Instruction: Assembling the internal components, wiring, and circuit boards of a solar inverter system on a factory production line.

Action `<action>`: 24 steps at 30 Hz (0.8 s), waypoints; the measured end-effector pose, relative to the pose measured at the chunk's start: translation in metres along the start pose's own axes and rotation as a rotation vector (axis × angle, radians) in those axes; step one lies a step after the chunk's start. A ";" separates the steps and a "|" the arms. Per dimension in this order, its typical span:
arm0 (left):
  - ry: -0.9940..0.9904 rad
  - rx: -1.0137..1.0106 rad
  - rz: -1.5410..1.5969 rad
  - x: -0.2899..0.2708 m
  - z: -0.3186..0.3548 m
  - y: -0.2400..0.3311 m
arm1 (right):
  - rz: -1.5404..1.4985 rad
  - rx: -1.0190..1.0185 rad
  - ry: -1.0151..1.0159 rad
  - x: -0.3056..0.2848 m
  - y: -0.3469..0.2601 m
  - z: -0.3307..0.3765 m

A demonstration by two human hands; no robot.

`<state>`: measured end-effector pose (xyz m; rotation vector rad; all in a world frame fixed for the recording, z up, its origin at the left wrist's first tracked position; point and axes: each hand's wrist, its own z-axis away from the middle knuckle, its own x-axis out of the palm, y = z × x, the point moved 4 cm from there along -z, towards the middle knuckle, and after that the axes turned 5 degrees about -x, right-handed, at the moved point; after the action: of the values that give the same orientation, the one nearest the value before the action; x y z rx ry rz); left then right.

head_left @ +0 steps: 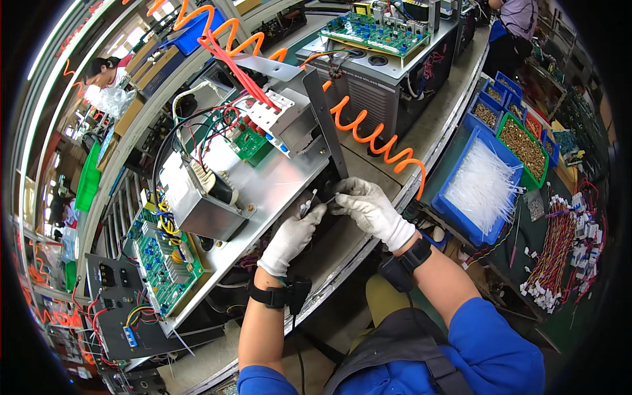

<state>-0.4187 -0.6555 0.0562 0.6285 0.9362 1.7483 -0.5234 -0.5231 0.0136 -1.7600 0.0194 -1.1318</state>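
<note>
Both gloved hands meet at the near edge of the metal chassis plate (276, 184), the left hand (293, 236) pinching one white cable tie (308, 203), the right hand (372, 209) curled, fingers closed on dark wiring (332, 197) there.

You sit at a long grey desk (454, 99) that curves away through a crowded workshop. Blue bins (461, 204) and a green bin (536, 174) line its right side. Bright daylight enters through windows (135, 36) at upper left, beside cardboard boxes (131, 112).
</note>
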 end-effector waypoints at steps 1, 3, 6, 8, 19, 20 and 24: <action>-0.013 0.028 -0.021 0.001 0.000 0.001 | -0.015 0.012 0.009 0.000 -0.001 0.000; -0.027 0.055 -0.042 0.003 -0.002 0.002 | 0.010 0.003 -0.017 0.000 -0.003 0.000; 0.027 0.025 -0.100 0.004 -0.009 0.000 | 0.041 0.004 -0.051 -0.001 -0.001 0.001; -0.031 0.155 -0.108 0.002 -0.015 -0.005 | 0.049 0.027 -0.020 0.003 0.001 0.007; 0.723 0.798 -0.742 0.009 -0.013 -0.018 | 0.393 -0.283 0.053 0.050 -0.031 0.031; 0.690 0.626 -0.711 0.008 -0.017 -0.028 | 0.332 -0.246 0.130 0.055 -0.037 0.021; 0.703 0.725 -0.793 0.015 -0.040 -0.027 | -0.362 0.174 0.162 0.046 0.006 0.036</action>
<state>-0.4406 -0.6482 0.0108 -0.0039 2.0156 0.8562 -0.4694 -0.5224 0.0379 -1.5495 -0.3023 -1.4873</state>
